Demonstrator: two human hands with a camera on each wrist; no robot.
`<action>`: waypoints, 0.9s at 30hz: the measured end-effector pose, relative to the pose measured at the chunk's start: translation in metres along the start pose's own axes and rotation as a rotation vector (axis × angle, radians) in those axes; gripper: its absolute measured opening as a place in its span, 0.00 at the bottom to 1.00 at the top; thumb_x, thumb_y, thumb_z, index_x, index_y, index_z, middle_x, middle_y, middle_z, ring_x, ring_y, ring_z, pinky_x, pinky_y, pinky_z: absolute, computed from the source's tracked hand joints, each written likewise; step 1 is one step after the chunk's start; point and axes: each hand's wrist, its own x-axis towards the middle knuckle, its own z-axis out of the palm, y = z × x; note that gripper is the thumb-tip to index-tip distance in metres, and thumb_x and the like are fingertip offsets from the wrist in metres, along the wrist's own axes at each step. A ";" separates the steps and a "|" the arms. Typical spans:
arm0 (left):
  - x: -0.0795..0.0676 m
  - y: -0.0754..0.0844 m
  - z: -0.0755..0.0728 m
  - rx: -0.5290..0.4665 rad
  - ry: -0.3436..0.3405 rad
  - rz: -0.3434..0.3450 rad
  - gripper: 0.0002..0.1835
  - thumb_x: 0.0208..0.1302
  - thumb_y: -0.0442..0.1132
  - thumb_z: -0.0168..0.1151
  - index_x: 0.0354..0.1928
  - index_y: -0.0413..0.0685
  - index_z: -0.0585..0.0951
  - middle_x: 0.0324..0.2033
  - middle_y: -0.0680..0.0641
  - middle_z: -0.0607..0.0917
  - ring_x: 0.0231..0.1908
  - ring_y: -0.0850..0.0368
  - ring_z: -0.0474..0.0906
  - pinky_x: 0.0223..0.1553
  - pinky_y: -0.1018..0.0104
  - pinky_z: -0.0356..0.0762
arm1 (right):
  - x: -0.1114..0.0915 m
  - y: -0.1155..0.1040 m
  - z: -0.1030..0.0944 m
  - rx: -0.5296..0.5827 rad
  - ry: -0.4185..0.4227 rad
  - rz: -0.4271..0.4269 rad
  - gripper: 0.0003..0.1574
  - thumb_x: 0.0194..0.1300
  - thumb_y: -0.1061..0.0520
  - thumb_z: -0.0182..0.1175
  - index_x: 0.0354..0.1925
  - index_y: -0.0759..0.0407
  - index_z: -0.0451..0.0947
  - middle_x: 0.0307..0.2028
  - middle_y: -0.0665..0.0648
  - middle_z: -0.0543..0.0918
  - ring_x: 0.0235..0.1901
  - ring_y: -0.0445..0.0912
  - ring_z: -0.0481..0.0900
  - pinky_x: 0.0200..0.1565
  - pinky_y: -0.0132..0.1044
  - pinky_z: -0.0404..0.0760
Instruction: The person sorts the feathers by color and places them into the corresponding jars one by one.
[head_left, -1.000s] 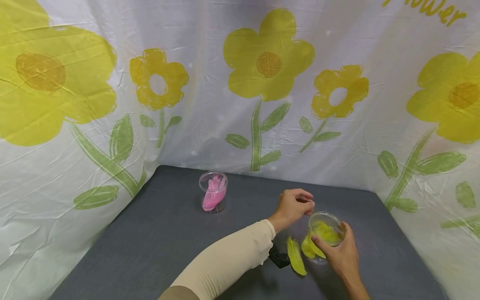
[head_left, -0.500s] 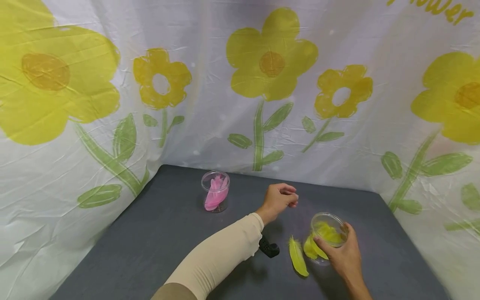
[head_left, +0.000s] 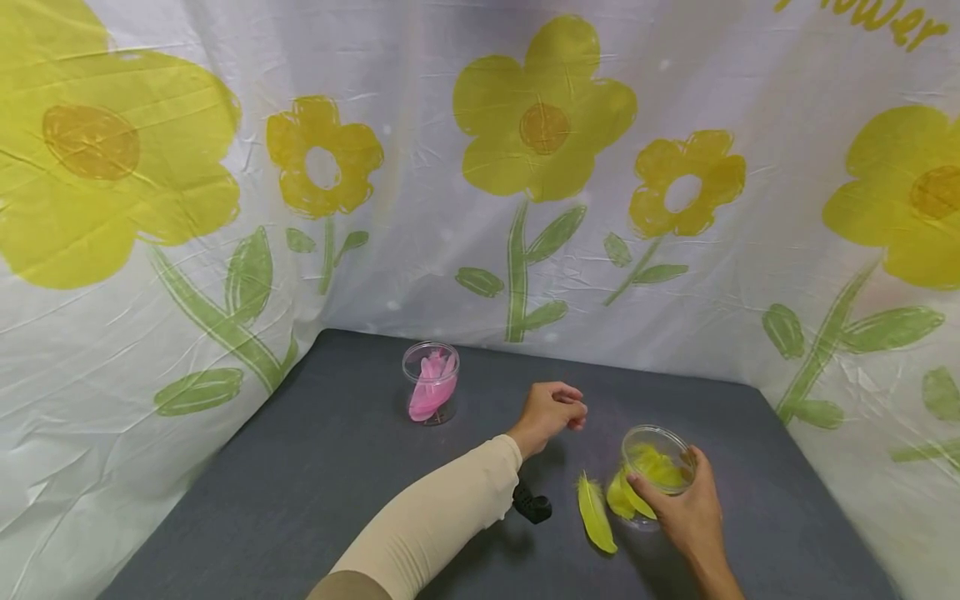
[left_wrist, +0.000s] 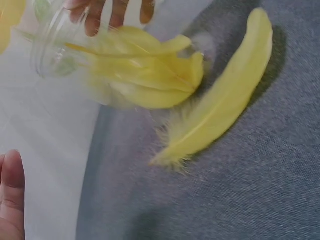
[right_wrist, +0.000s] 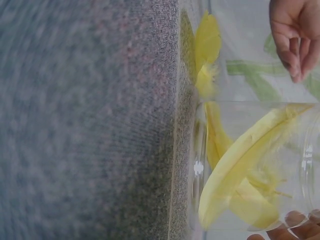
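Note:
In the head view, my right hand [head_left: 688, 504] grips the side of a clear plastic jar [head_left: 637, 522] at the right. Several yellow feathers [right_wrist: 240, 170] lie inside it, seen through its wall in the right wrist view. On the table just left of that jar rests one loose yellow feather [head_left: 596, 517]. My left hand [head_left: 551, 412] hovers up and left of the jar, fingers loosely bent and holding nothing. The left wrist view has the loose feather close by, with only one fingertip [left_wrist: 12, 175] of my left hand at its edge.
A second clear jar [head_left: 406, 367] holding pink feathers [head_left: 432, 390] stands towards the back left. Below my left wrist is a black object [head_left: 533, 505]. The dark grey table [head_left: 322, 458] ends at a white flower-print cloth [head_left: 420, 250] behind and on both sides.
My left hand has moved left, away from the jar with yellow feathers. My right hand keeps its grip on that jar, and the loose feather lies unchanged.

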 end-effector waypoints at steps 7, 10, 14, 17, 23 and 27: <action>-0.001 -0.016 -0.005 0.021 -0.002 -0.050 0.08 0.55 0.25 0.67 0.38 0.37 0.83 0.25 0.44 0.84 0.22 0.54 0.82 0.37 0.43 0.80 | -0.001 -0.002 0.000 -0.014 -0.004 0.015 0.74 0.47 0.40 0.76 0.74 0.67 0.42 0.66 0.74 0.58 0.63 0.70 0.57 0.57 0.66 0.58; -0.003 -0.024 -0.006 0.055 -0.010 -0.079 0.09 0.55 0.25 0.68 0.39 0.36 0.83 0.24 0.44 0.84 0.22 0.52 0.82 0.35 0.45 0.80 | -0.001 -0.002 0.000 -0.018 -0.004 0.022 0.74 0.47 0.40 0.76 0.74 0.67 0.42 0.66 0.74 0.58 0.63 0.69 0.57 0.57 0.66 0.58; -0.010 -0.035 -0.004 0.121 -0.021 -0.128 0.12 0.55 0.26 0.68 0.42 0.33 0.82 0.24 0.45 0.84 0.22 0.51 0.82 0.30 0.50 0.82 | -0.002 0.000 -0.001 -0.010 -0.005 0.022 0.74 0.47 0.40 0.76 0.73 0.67 0.42 0.65 0.74 0.59 0.62 0.69 0.58 0.56 0.65 0.59; -0.016 -0.043 -0.002 0.158 -0.034 -0.155 0.13 0.54 0.25 0.68 0.43 0.32 0.82 0.24 0.46 0.84 0.20 0.52 0.80 0.27 0.55 0.82 | -0.003 0.001 -0.001 -0.014 -0.017 0.030 0.74 0.47 0.39 0.76 0.73 0.67 0.42 0.66 0.74 0.58 0.62 0.69 0.59 0.56 0.65 0.59; -0.022 -0.054 -0.001 0.169 -0.094 -0.195 0.13 0.53 0.24 0.68 0.43 0.32 0.81 0.23 0.45 0.83 0.19 0.54 0.78 0.23 0.59 0.81 | -0.003 0.000 -0.003 -0.021 -0.027 0.035 0.74 0.47 0.38 0.75 0.74 0.66 0.41 0.66 0.74 0.58 0.62 0.69 0.58 0.56 0.65 0.58; -0.024 -0.057 0.000 0.179 -0.122 -0.212 0.13 0.53 0.24 0.68 0.42 0.34 0.82 0.24 0.45 0.83 0.21 0.53 0.78 0.23 0.60 0.81 | -0.001 0.000 -0.003 -0.023 -0.024 0.022 0.73 0.48 0.38 0.75 0.74 0.66 0.42 0.66 0.73 0.59 0.62 0.68 0.59 0.56 0.64 0.59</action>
